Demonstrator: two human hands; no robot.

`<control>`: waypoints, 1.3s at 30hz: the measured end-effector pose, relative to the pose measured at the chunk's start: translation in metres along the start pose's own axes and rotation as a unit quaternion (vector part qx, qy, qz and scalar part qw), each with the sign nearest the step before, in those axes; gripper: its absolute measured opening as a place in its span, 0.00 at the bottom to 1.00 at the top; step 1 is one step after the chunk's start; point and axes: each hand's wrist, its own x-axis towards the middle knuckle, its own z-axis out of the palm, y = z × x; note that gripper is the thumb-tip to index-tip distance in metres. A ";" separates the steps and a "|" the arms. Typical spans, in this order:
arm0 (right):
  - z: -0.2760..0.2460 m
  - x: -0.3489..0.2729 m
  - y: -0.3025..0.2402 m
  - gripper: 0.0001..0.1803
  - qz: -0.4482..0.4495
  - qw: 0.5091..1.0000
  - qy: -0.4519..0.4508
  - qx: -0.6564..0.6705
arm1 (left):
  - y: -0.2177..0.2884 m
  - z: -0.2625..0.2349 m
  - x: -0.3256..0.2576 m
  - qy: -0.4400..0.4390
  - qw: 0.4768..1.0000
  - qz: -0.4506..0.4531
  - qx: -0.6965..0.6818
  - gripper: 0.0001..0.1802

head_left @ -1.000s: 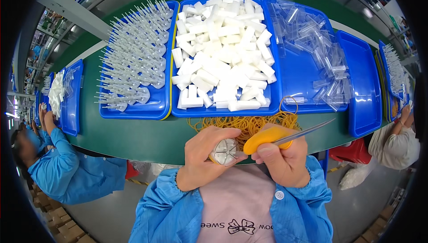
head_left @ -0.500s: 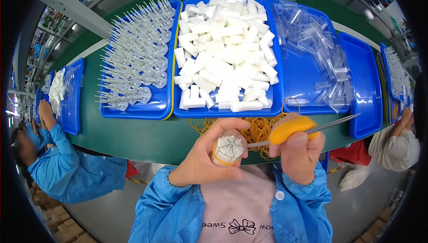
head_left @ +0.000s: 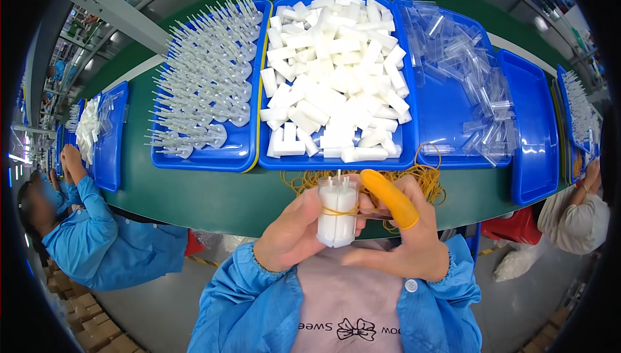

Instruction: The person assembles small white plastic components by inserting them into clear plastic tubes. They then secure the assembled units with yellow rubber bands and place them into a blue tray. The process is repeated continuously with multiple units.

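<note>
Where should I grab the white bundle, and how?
Probably around its end nearest the wearer, from that side: there the white bundle looks roundish and bare, while a rubber band circles its middle and pins poke from the other end.

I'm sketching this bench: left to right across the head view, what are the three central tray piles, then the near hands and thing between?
Grey parts, white blocks, clear tubes; then left hand, white bundle, right hand.
</note>
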 end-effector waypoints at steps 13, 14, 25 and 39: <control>0.010 0.000 0.011 0.34 -0.009 0.999 0.037 -0.038 | 0.001 0.004 0.003 0.018 0.999 -0.021 -0.029 0.38; 0.010 0.000 0.011 0.35 -0.005 0.998 0.032 -0.049 | 0.000 0.003 0.003 0.025 1.000 -0.016 -0.007 0.37; -0.001 0.008 0.008 0.43 0.047 0.999 0.019 0.001 | 0.000 -0.005 0.010 -0.016 0.980 -0.027 -0.199 0.28; 0.006 0.006 0.005 0.36 -0.012 0.991 0.008 -0.130 | -0.005 0.007 0.006 0.053 0.995 0.037 0.079 0.34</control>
